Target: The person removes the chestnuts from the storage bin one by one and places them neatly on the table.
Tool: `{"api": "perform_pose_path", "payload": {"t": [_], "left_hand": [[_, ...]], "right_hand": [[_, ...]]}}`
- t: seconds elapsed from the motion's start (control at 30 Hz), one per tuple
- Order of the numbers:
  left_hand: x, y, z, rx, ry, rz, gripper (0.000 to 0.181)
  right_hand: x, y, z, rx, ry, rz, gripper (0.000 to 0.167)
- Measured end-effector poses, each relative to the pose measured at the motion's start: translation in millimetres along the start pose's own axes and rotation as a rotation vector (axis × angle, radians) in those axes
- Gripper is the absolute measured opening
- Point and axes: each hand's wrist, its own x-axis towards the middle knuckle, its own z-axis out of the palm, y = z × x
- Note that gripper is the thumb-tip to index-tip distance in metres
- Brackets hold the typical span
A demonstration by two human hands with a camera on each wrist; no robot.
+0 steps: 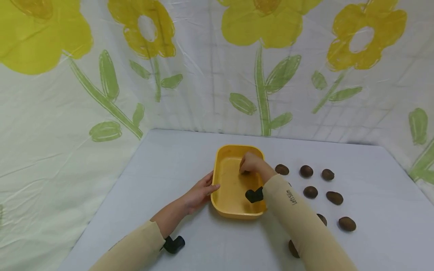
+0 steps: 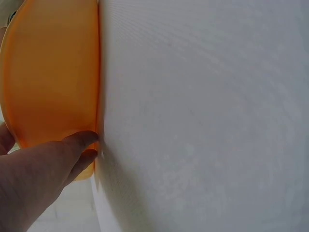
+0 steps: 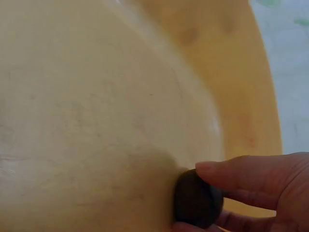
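A yellow plastic tray (image 1: 222,205) with rounded corners lies on the white table. My left hand (image 1: 200,194) grips its left side, the thumb over the rim and the fingers along the outer wall; in the left wrist view two fingertips (image 2: 87,137) reach the wall's base. Inside the tray, toward its far right part, my right hand (image 1: 252,163) pinches a dark brown avocado (image 3: 197,199) between thumb and fingers. The avocado is close to the tray floor; whether it touches cannot be told. No other avocado shows in the visible part of the tray.
Several more avocados (image 1: 310,192) lie spread on the table (image 1: 383,188) right of the tray, some partly hidden by the right sleeve (image 1: 301,222). A cloth backdrop (image 1: 203,94) with painted yellow flowers hangs behind the table. Dark wrist cameras (image 1: 174,244) stick out from both sleeves.
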Motion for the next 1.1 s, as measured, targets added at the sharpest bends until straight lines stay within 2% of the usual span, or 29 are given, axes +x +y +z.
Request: {"api": "perform_pose_path", "payload": {"t": [0.03, 0.1, 0.27, 0.5, 0.73, 1.1], "left_hand": [[0.1, 0.0, 0.3, -0.001, -0.001, -0.001, 0.063], [0.1, 0.3, 0.8, -0.003, 0.0, -0.001, 0.064], [0.5, 0.9, 1.7, -0.001, -0.003, -0.001, 0.064], [0.7, -1.0, 0.7, -0.012, -0.024, 0.008, 0.063], [1.7, -0.9, -1.1, 0.003, -0.015, 0.004, 0.062], [1.4, -0.2, -0.2, -0.002, 0.001, -0.013, 0.062]], "right_hand": [[0.2, 0, 2, -0.01, 0.005, 0.008, 0.005], [-0.3, -2, 4, -0.018, 0.013, 0.019, 0.014], [-4.0, -6, 6, 0.014, 0.014, 0.042, 0.015], [-12.1, -11, 7, 0.176, 0.005, -0.014, 0.019], [-16.0, -15, 3, 0.377, -0.066, -0.06, 0.024], [-28.1, -11, -6, 0.532, -0.068, -0.113, 0.027]]}}
